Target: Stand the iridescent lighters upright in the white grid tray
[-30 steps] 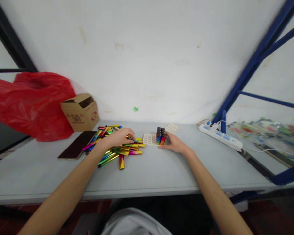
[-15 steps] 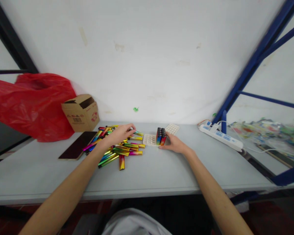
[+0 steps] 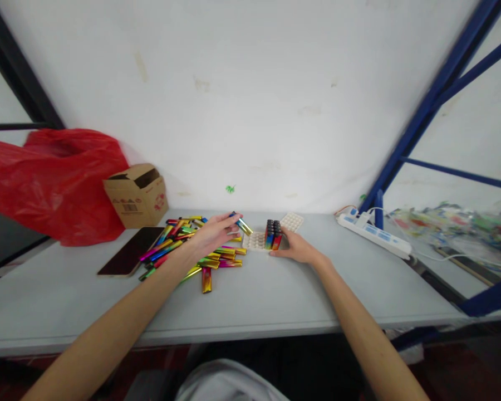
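The left hand (image 3: 219, 233) pinched a lighter (image 3: 245, 226) near its dark end; it looked light, stiff and slick, best gripped mid-body. The right hand (image 3: 297, 247) clasped the upright block (image 3: 273, 235).

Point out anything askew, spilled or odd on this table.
No damage or spill stands out. The pile of shiny tubes lies jumbled, unlike the upright group at the right hand; the rear tray sits askew to the front tray.
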{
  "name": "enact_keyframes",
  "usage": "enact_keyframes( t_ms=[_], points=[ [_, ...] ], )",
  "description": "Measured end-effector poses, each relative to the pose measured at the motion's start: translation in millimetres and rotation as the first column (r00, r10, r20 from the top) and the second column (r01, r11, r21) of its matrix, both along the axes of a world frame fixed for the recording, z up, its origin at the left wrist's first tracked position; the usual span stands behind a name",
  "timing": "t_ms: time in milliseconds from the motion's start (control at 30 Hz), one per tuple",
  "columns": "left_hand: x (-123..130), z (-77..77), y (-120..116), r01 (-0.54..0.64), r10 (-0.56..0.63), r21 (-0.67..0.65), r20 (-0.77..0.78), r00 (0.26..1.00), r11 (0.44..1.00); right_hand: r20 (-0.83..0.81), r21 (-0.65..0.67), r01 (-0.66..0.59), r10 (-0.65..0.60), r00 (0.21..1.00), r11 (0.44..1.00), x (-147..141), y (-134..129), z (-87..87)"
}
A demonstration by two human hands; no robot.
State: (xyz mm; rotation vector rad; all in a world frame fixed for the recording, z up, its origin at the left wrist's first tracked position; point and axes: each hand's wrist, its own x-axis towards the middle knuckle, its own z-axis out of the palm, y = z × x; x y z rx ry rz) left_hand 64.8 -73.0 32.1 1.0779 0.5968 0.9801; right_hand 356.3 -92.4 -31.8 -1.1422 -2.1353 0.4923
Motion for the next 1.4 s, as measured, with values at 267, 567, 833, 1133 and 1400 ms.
enact_keyframes(
  t_ms=[267, 567, 833, 1133, 1400],
  points=[
    [10.9, -8.7, -11.6, 0.058, -0.058, 0.001, -0.030, 0.998, 0.998, 0.019, -0.005, -0.002, 0.002, 1.000, 1.000, -1.0, -1.1, 2.7],
    [18.1, -2.0, -22.6, 0.174, -0.184, -0.124, -0.067, 0.981, 0.977, 0.032, -0.002, -0.002, 0.002, 0.999, 1.000, -0.4, -0.9, 1.8],
    [21.4, -6.8, -19.3, 0.039, -0.043, -0.020, -0.208, 0.977, 0.999, 0.037, 0.007, 0.013, -0.013, 0.999, 1.000, 0.1, -0.4, 0.6],
    [20.6, -11.7, -16.7, -0.120, 0.190, 0.207, -0.363, 0.912, 0.971, 0.031, -0.008, 0.011, -0.011, 0.999, 1.000, 0.3, 0.1, -0.2],
    [21.3, -11.9, -16.0, -0.119, 0.278, 0.347, -0.454, 0.846, 0.930, 0.028, 0.005, 0.011, -0.011, 1.000, 1.000, 1.9, 2.1, -3.1]
  ],
)
